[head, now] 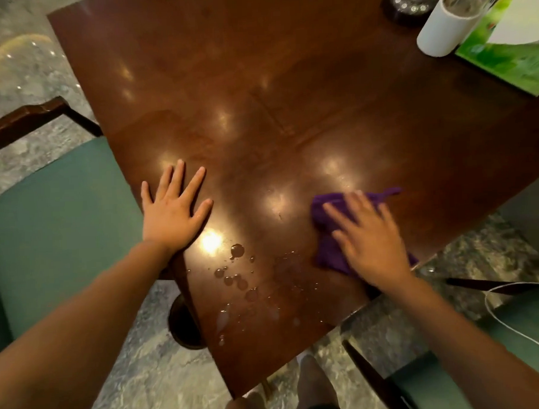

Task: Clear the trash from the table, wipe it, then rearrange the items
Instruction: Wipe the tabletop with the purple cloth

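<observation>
One cloth (326, 206) under right grip (370, 246)

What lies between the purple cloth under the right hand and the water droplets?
Nothing visible: only bare dark wooden table separates the purple cloth from the water droplets; the left hand rests farther left.

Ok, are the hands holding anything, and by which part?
Nothing gripped. Right hand presses flat on the middle of the purple cloth; left hand lies flat on the table.

One tabletop (257, 96), one purple cloth (327, 208), one white cylinder (440, 33), one green box (503, 61), one dark round container (405, 9), two green chairs (62, 229) (533, 322), two hands (173, 214) (372, 246).
</observation>
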